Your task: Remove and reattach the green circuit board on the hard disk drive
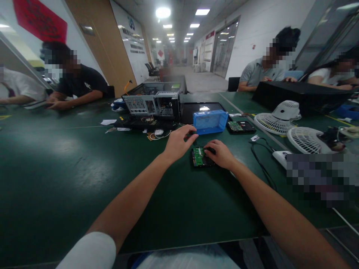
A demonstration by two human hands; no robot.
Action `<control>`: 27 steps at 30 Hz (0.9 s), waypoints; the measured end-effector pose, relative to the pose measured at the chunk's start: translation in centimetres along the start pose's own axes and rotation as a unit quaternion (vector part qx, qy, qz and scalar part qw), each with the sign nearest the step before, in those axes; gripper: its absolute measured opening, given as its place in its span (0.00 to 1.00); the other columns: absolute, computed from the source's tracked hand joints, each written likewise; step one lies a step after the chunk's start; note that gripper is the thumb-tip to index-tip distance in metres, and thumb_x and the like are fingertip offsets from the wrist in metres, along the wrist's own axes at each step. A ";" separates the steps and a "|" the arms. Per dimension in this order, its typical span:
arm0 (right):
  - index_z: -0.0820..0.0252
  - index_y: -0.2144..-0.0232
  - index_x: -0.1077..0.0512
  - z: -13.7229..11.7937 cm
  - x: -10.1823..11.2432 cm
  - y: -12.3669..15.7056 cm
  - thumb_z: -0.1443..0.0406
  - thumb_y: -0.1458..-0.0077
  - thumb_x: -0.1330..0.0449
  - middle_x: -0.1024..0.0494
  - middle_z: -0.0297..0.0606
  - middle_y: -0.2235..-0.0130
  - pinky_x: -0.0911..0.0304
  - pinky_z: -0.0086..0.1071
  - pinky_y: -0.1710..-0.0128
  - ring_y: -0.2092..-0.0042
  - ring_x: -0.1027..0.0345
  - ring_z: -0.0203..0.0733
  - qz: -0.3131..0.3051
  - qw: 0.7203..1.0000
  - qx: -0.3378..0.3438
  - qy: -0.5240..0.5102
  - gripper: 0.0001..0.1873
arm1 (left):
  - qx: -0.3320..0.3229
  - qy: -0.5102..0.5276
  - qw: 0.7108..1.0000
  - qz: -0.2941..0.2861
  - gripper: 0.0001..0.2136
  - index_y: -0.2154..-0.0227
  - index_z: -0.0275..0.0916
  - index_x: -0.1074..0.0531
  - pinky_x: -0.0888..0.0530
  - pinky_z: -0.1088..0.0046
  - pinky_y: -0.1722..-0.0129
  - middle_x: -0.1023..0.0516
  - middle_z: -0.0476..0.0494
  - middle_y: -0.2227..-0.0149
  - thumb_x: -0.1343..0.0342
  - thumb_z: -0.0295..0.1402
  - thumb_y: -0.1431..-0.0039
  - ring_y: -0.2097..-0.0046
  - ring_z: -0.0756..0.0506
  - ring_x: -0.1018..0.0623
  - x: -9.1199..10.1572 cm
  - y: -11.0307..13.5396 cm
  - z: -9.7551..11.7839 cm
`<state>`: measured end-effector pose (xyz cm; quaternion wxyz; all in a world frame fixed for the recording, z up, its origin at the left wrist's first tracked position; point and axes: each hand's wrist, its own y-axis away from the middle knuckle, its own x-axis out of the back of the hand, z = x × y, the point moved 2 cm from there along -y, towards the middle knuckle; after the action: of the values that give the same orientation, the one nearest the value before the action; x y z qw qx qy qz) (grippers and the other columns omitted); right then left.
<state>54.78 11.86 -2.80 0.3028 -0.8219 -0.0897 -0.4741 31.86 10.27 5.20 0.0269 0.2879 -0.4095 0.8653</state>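
Observation:
A hard drive (pixel 198 157) lies on the green table with its green circuit board facing up. My right hand (pixel 220 155) is closed over its right side, fingers bent onto the board; what lies under the fingertips is hidden. Just left of and beyond the drive, my left hand (pixel 178 144) hovers with thumb and forefinger apart, and I see nothing between them. Its fingertips are close to the lower left corner of a blue plastic bin (pixel 211 130), which is tipped with its opening facing me. A second hard drive (pixel 241 127) lies to the right of the bin.
An opened computer case (pixel 153 104) stands at the back left, with a white cable and scraps before it. Two white fan parts (pixel 276 121) and a power strip (pixel 281 158) lie right. Several people sit around the green table (pixel 56 179); a black case (pixel 303 95) is at far right.

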 end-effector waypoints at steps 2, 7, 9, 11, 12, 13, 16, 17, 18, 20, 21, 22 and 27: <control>0.56 0.55 0.21 0.0 0.0 0.0 0.63 0.37 0.38 0.23 0.45 0.53 0.35 0.44 0.48 0.51 0.29 0.50 -0.001 1.000 -0.001 0.001 0.10 | -0.021 -0.029 0.999 -0.004 0.07 0.55 0.41 0.26 0.22 0.69 0.57 0.21 0.45 0.54 0.41 0.32 0.34 0.55 0.46 0.21 0.0 0.0 0.2; 0.56 0.55 0.21 0.0 0.0 0.0 0.63 0.38 0.38 0.23 0.45 0.53 0.35 0.44 0.47 0.51 0.30 0.49 -0.001 1.000 -0.006 0.000 0.10 | -0.042 -0.080 0.996 -0.009 0.07 0.55 0.41 0.27 0.23 0.67 0.52 0.24 0.42 0.53 0.44 0.32 0.33 0.51 0.44 0.23 0.2 0.1 0.5; 0.56 0.55 0.21 0.0 0.0 0.0 0.63 0.38 0.38 0.23 0.45 0.53 0.35 0.44 0.47 0.51 0.30 0.49 -0.001 1.000 -0.009 -0.001 0.10 | -0.036 -0.092 0.995 -0.009 0.07 0.54 0.41 0.27 0.24 0.68 0.53 0.24 0.43 0.53 0.44 0.33 0.33 0.51 0.44 0.23 0.3 0.1 0.5; 0.55 0.55 0.21 0.0 0.0 0.0 0.63 0.38 0.38 0.23 0.45 0.53 0.35 0.44 0.47 0.51 0.30 0.50 -0.001 1.000 -0.009 -0.002 0.10 | -0.031 -0.096 0.995 -0.013 0.08 0.53 0.42 0.27 0.24 0.68 0.54 0.24 0.43 0.53 0.44 0.33 0.32 0.51 0.44 0.23 0.3 0.1 0.5; 0.55 0.55 0.21 0.0 0.0 0.0 0.63 0.38 0.38 0.23 0.45 0.53 0.35 0.44 0.47 0.51 0.30 0.50 -0.001 1.000 -0.008 -0.003 0.10 | -0.028 -0.095 0.995 -0.015 0.08 0.53 0.42 0.27 0.24 0.68 0.54 0.23 0.44 0.53 0.45 0.33 0.32 0.51 0.44 0.23 0.3 0.1 0.5; 0.55 0.55 0.21 0.0 0.0 0.0 0.63 0.38 0.38 0.23 0.45 0.53 0.35 0.44 0.47 0.51 0.30 0.50 -0.001 1.000 -0.008 -0.003 0.10 | -0.026 -0.093 0.995 -0.017 0.08 0.52 0.43 0.27 0.24 0.68 0.54 0.23 0.44 0.52 0.45 0.33 0.32 0.51 0.44 0.23 0.3 0.1 0.5; 0.54 0.55 0.21 0.1 -0.1 0.0 0.63 0.38 0.38 0.23 0.44 0.53 0.35 0.44 0.47 0.51 0.30 0.49 -0.001 1.000 -0.008 -0.004 0.10 | -0.028 -0.091 0.995 -0.020 0.09 0.52 0.44 0.26 0.24 0.66 0.51 0.23 0.43 0.50 0.46 0.33 0.32 0.49 0.43 0.22 0.2 0.1 0.4; 0.54 0.55 0.21 0.2 -0.1 0.0 0.63 0.38 0.38 0.23 0.44 0.53 0.35 0.44 0.47 0.51 0.30 0.49 -0.001 1.000 -0.008 -0.003 0.10 | -0.030 -0.091 0.995 -0.022 0.09 0.51 0.44 0.26 0.24 0.65 0.50 0.23 0.43 0.50 0.46 0.33 0.32 0.48 0.43 0.22 0.1 0.1 0.4; 0.54 0.55 0.21 0.2 -0.1 0.0 0.63 0.38 0.38 0.24 0.44 0.53 0.35 0.44 0.47 0.51 0.30 0.49 -0.001 1.000 -0.008 -0.003 0.10 | -0.033 -0.091 0.995 -0.024 0.10 0.51 0.44 0.26 0.24 0.64 0.48 0.23 0.43 0.49 0.47 0.33 0.31 0.48 0.43 0.22 0.1 0.1 0.3; 0.54 0.55 0.21 0.2 -0.2 -0.1 0.62 0.38 0.38 0.24 0.44 0.53 0.35 0.43 0.47 0.51 0.30 0.49 -0.001 1.000 -0.007 -0.001 0.10 | -0.038 -0.083 0.995 -0.028 0.10 0.51 0.44 0.26 0.25 0.62 0.46 0.22 0.42 0.49 0.47 0.32 0.31 0.47 0.43 0.22 0.0 0.1 0.2; 0.54 0.55 0.21 0.3 -0.2 -0.1 0.62 0.38 0.38 0.24 0.44 0.53 0.35 0.43 0.47 0.51 0.30 0.49 -0.001 1.000 -0.007 -0.001 0.10 | -0.040 -0.077 0.996 -0.028 0.10 0.51 0.43 0.26 0.25 0.62 0.45 0.22 0.42 0.48 0.47 0.31 0.31 0.46 0.42 0.22 0.0 0.1 0.1; 0.54 0.55 0.21 0.3 -0.2 -0.1 0.62 0.38 0.38 0.24 0.44 0.53 0.35 0.43 0.47 0.51 0.30 0.49 0.000 1.000 -0.007 -0.001 0.10 | -0.040 -0.071 0.996 -0.026 0.10 0.50 0.43 0.26 0.25 0.61 0.44 0.22 0.42 0.48 0.47 0.31 0.31 0.45 0.42 0.22 -0.1 0.1 0.0; 0.55 0.56 0.21 0.2 -0.2 -0.1 0.63 0.38 0.38 0.23 0.44 0.54 0.35 0.43 0.47 0.51 0.29 0.49 0.004 1.000 -0.004 -0.003 0.09 | -0.016 -0.067 0.997 -0.023 0.12 0.47 0.42 0.30 0.24 0.58 0.43 0.23 0.40 0.43 0.47 0.29 0.32 0.44 0.41 0.22 -0.4 0.2 -0.4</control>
<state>54.83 12.08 -3.03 0.3012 -0.8247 -0.0858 -0.4709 31.92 10.45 4.67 0.0243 0.3538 -0.4171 0.8368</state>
